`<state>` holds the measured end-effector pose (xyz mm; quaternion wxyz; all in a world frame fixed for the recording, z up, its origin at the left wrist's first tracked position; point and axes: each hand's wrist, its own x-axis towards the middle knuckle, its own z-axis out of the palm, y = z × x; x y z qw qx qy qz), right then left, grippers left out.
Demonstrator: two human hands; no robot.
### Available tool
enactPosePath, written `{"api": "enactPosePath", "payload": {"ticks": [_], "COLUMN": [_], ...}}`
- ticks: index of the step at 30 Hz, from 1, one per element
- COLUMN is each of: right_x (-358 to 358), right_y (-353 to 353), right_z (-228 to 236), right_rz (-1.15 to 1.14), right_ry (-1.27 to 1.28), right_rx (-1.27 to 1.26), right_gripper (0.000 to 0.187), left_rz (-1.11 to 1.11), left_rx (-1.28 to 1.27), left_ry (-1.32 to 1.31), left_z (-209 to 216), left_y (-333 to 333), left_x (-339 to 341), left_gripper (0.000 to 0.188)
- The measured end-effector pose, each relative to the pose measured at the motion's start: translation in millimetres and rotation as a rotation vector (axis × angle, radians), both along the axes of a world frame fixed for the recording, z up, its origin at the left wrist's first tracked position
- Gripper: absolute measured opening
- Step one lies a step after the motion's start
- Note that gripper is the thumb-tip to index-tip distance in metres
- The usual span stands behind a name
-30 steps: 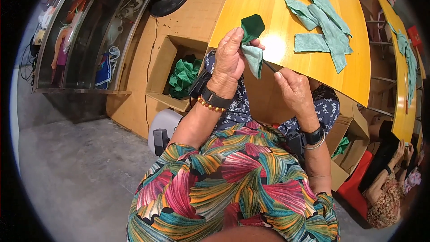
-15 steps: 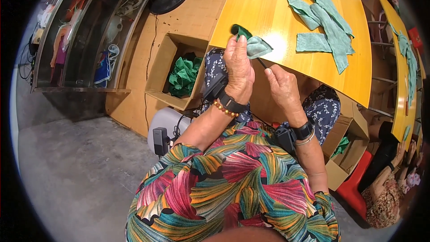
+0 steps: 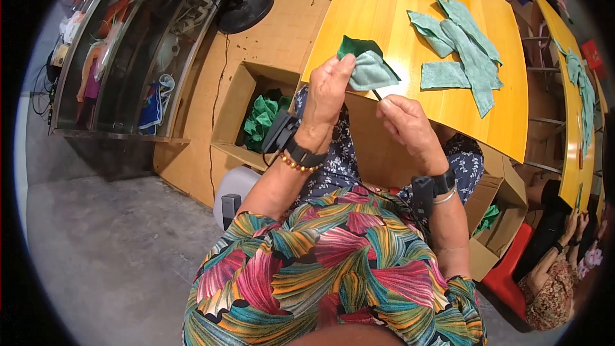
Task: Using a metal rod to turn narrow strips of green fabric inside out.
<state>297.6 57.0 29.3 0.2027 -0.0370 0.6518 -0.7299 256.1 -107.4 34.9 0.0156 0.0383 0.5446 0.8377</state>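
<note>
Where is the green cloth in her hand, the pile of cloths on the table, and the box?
green cloth [image 3: 370, 69], head view, on its pale folded face.
pile of cloths [image 3: 462, 45], head view, on the long strip in the middle.
box [image 3: 232, 112], head view, on its left cardboard wall.

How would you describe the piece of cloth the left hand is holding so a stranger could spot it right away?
Start at the yellow wooden table and go to its near edge, where the left hand is raised. Pinched in its fingers is a small folded cloth piece, pale teal over dark green. Unlike the flat pale teal pieces lying further along the table, it is held up and two-toned.
</note>
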Motion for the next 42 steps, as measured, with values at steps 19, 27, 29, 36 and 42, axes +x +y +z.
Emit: {"api": "enactPosePath", "payload": {"ticks": [19,27,29,36,42], "right_x": [15.2,19.6,27.6,19.6,-17.2], "right_y": [12.9,20.9,22.6,18.5,37.3], "right_z": [24.2,27.4,29.2,31.1,12.0], "right_rz": [0.271,0.292,0.294,0.020,-0.336], "right_ry": [-0.121,-0.228,-0.183,-0.132,0.049], "right_rx": [-0.072,-0.275,-0.224,-0.112,-0.195], "right_gripper": [0.027,0.025,0.025,0.025,0.023], "left_rz": [0.066,-0.365,-0.301,-0.175,0.139], "left_rx": [-0.884,-0.525,-0.532,-0.043,0.154], "left_ry": [0.958,0.630,0.623,0.113,0.253], "left_z": [53.4,72.1,77.8,42.4,-5.0], "left_y": [-52.8,-59.8,-52.8,1.6,33.5], "left_x": [14.4,25.6,41.2,14.6,-57.4], "left_gripper": [0.015,0.039,0.033,0.025,0.047]}}
